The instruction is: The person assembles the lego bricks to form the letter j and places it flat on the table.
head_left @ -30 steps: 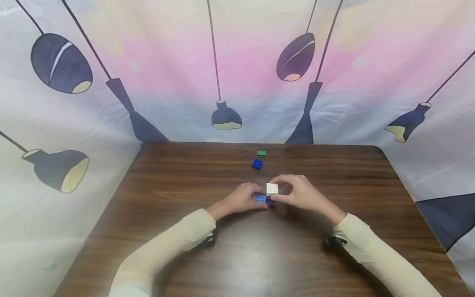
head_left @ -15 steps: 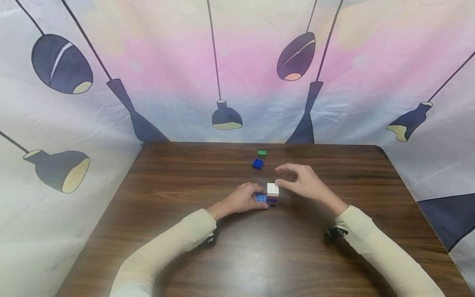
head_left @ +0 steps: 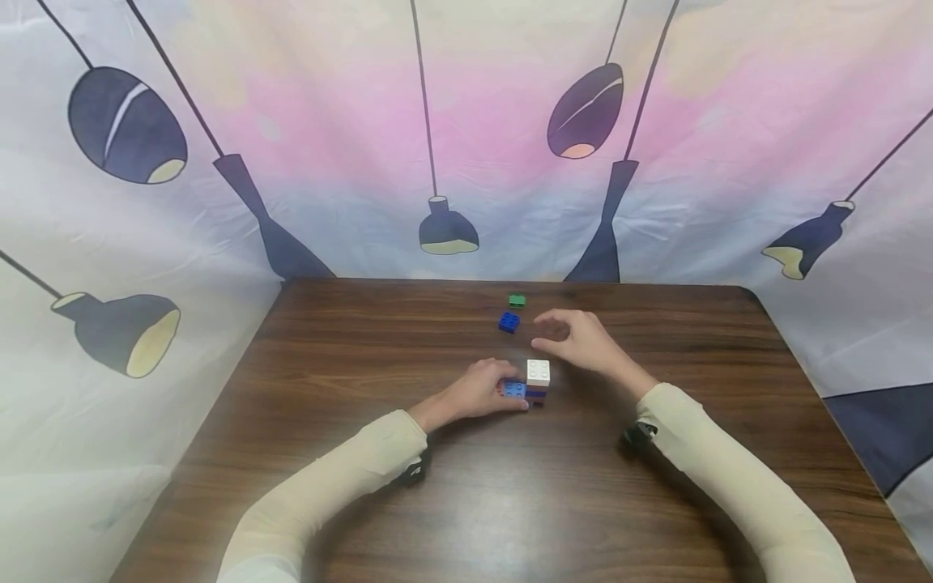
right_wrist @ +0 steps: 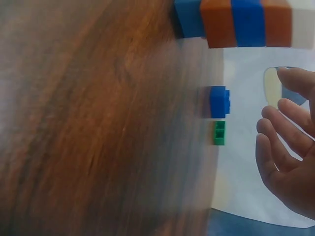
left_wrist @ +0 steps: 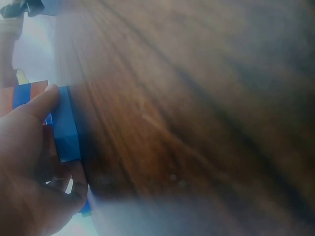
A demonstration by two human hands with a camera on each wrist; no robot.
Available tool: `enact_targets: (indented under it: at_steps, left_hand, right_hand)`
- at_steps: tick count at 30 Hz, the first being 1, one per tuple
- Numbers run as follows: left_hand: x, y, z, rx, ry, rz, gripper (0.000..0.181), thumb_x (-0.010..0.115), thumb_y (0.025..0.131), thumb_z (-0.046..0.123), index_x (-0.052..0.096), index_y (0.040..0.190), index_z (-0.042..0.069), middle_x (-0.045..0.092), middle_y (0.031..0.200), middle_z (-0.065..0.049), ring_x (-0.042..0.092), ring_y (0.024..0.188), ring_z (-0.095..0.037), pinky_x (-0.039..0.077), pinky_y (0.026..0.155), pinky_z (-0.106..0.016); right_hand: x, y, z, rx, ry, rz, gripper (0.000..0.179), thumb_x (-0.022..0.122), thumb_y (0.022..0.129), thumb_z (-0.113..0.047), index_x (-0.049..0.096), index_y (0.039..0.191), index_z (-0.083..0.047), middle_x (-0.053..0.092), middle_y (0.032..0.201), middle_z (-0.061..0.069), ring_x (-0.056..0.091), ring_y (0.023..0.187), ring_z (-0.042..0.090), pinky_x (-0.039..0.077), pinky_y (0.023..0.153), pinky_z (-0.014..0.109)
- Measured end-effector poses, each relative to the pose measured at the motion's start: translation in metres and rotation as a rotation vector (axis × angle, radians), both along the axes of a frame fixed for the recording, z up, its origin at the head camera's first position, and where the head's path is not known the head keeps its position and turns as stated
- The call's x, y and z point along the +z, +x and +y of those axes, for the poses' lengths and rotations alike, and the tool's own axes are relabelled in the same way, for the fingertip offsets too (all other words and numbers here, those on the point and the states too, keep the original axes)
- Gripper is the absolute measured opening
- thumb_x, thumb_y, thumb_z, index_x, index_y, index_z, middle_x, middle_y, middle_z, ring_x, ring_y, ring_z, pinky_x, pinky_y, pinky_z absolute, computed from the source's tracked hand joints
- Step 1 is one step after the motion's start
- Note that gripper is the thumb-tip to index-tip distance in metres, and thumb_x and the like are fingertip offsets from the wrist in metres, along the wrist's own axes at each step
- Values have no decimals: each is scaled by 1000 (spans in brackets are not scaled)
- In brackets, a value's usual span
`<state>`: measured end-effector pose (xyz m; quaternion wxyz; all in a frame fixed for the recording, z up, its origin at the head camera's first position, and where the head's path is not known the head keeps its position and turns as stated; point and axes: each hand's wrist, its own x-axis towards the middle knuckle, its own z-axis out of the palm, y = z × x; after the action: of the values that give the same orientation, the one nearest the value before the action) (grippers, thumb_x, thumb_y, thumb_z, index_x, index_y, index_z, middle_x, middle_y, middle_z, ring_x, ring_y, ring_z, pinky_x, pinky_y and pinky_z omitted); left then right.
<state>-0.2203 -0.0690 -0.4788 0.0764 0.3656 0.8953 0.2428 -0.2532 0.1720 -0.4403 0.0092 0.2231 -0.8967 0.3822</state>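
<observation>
Left hand (head_left: 483, 389) pinches the light-blue brick (head_left: 515, 389); right hand (head_left: 583, 340) hovers nearby, wide and loosely curved.

Head view: we get bright, even light, a glare patch low on the tabletop (head_left: 488, 494), soft shadows beside both sleeves (head_left: 328, 478). Left wrist: we see the tabletop blurred, lower left whited out, right side dim. Right wrist: tabletop soft, backdrop (right_wrist: 241, 182) pale, white brick (right_wrist: 302, 22) washed out.
</observation>
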Motion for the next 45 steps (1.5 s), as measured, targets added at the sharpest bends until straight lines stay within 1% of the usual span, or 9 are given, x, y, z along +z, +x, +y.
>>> enact_targets:
  at_steps: [6,11,15,18,24,29,35,45]
  left_hand:
    - [1,1,0,2,3,-12,50,79,89,45,71,125,12,71,106,2,60,94,-11,49,84,-29]
    - [1,0,1,8,-6,-17,48,79,89,44,71,125,12,71,109,3,61,96,-11,49,87,-29]
    - [1,0,0,11,-6,-16,48,79,89,44,71,125,13,72,110,2,61,99,-11,49,89,-30]
    - [1,0,0,8,2,-15,48,78,89,44,72,125,13,72,110,2,61,99,-12,49,89,-30]
    - [2,1,0,3,2,0,49,79,89,45,72,125,12,71,108,2,61,96,-12,49,86,-29]
    - [3,2,0,8,-6,-2,50,79,88,45,72,125,11,71,107,2,60,95,-12,49,85,-30]
    - [2,2,0,5,-11,0,50,79,89,45,71,125,11,71,108,1,61,97,-13,49,86,-31]
    - [0,1,0,5,-6,7,50,79,89,45,71,125,10,71,108,0,61,97,-13,49,85,-31]
  right_hand:
    - [-9,-18,-6,-32,0,-24,42,79,91,-28,70,125,-5,73,119,11,70,105,29,57,88,48]
    - [-16,-33,-10,-78,17,-36,44,81,89,-32,70,124,-8,73,119,11,70,103,28,56,88,48]
    - [-21,-43,-14,-75,33,-34,47,81,89,-36,70,125,-10,72,120,11,70,101,27,56,87,49]
    - [-25,-48,-18,-66,34,-36,49,81,88,-38,70,126,-10,72,120,11,70,100,27,57,86,49]
    - [-27,-52,-27,-56,45,-47,52,82,88,-38,69,127,-7,72,122,13,71,99,28,57,87,47]
    - [-30,-55,-32,-43,61,-41,52,82,88,-36,69,128,-7,72,123,14,71,101,28,57,88,46]
    - [-34,-58,-36,-50,82,-44,52,83,87,-36,70,127,-6,73,121,12,71,98,25,57,87,43]
    - [-36,-61,-40,-60,120,-35,52,84,85,-37,71,124,-5,74,117,12,71,97,25,56,87,44]
